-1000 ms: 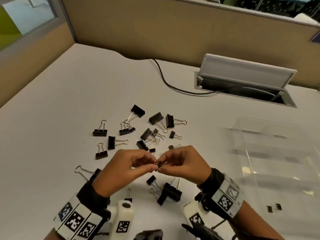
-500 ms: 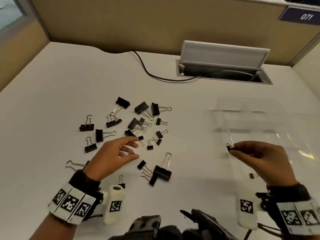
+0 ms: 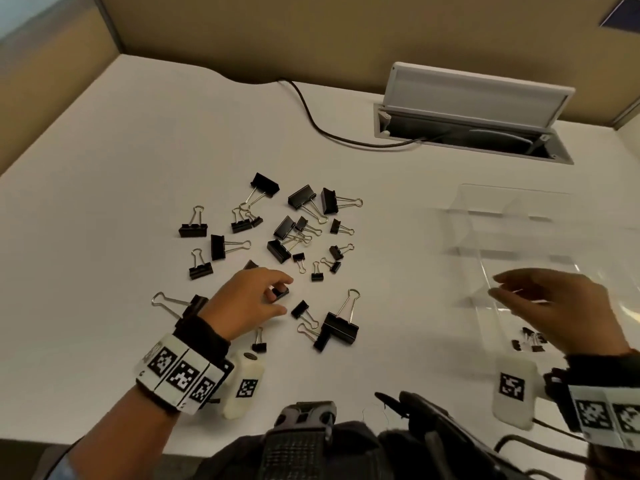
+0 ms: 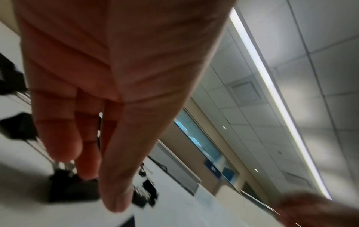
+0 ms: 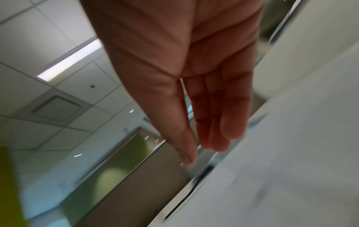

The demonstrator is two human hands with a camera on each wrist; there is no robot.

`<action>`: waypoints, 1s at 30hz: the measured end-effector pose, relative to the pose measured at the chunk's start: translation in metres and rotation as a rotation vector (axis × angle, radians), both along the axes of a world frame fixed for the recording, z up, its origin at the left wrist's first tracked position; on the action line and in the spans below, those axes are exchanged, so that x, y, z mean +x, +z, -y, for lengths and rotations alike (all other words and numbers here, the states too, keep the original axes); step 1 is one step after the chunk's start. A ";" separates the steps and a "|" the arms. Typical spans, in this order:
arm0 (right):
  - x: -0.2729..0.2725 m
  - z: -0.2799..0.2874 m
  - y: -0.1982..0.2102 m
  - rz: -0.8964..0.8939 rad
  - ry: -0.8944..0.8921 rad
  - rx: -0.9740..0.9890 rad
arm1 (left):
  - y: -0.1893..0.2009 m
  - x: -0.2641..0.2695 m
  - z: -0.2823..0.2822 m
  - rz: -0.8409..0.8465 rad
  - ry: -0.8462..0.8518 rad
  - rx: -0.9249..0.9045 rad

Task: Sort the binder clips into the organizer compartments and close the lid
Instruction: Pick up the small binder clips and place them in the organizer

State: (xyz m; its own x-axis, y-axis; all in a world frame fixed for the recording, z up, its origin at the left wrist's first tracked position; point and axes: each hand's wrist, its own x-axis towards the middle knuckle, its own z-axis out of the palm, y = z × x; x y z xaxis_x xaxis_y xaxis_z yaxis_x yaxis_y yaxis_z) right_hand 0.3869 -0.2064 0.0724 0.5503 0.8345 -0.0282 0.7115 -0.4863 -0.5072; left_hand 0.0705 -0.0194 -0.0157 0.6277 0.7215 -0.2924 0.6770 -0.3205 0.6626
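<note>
Left hand [image 3: 247,299] on sideways clip [image 3: 280,292]

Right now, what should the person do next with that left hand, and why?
Probably pinch and lift the small binder clip under the left hand, whose fingers already curl onto it. The right hand is open over the clear organizer, which already holds tiny clips.

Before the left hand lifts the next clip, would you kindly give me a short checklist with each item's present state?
1. Left hand on a small clip: ok, fingertips around it.
2. Clip firmly pinched: cannot tell.
3. Right hand free: ok, open, holding nothing.
4. Organizer lid open: ok.
5. Small clips' compartment found: ok, sorted clips lie in the near one.
6. Loose clips all sorted: not ok.
</note>
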 end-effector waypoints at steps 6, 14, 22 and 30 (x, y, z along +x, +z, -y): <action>-0.062 -0.097 -0.046 -0.102 0.424 -0.039 | -0.005 0.013 -0.007 -0.039 -0.068 0.113; -0.125 -0.149 -0.086 0.155 0.693 -0.335 | -0.001 0.012 -0.048 -0.026 0.172 0.255; -0.123 -0.157 -0.090 0.134 0.699 -0.373 | -0.009 0.007 -0.078 -0.078 0.254 0.194; -0.109 -0.151 -0.074 0.026 0.692 -0.354 | -0.006 0.020 -0.086 -0.369 -0.033 0.206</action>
